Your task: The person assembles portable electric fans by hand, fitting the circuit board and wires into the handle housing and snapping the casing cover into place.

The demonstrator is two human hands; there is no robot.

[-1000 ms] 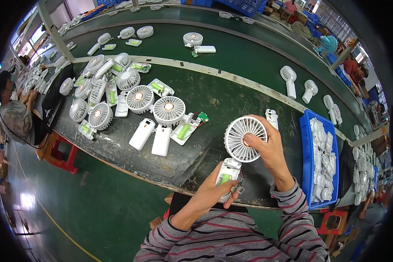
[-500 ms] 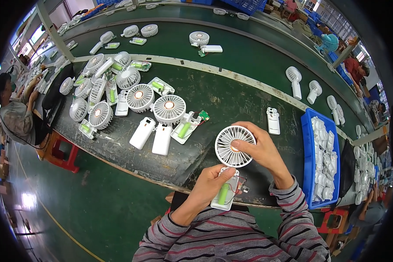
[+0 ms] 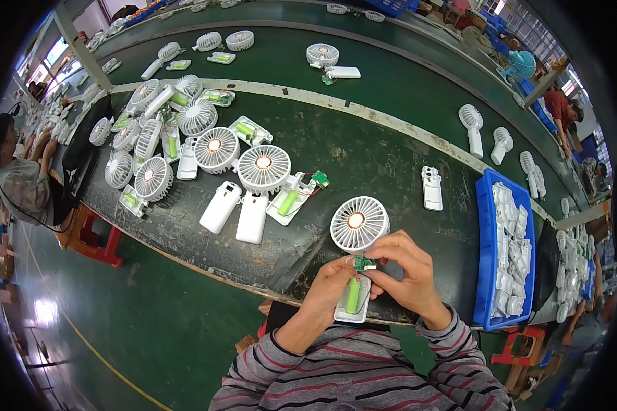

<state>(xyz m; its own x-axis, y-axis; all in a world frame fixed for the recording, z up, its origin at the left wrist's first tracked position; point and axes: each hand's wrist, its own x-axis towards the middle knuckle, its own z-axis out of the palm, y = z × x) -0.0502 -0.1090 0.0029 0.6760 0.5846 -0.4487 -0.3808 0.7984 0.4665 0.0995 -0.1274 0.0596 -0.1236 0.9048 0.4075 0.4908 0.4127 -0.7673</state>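
I see the fan (image 3: 358, 226) at the table's near edge, its open handle shell with green battery (image 3: 353, 296) cradled in my left hand (image 3: 328, 286), fingers closed round it. Right hand (image 3: 408, 274) pinches the small green board (image 3: 363, 262). Risk, as I judge it: thin wires snap if the board twists. Against the earlier frame, the fan sits lower, nearer me.

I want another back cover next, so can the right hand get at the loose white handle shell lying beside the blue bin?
Probably not right away: the right hand is pinching the fan. Otherwise the bare bench leaves the white handle shell open.
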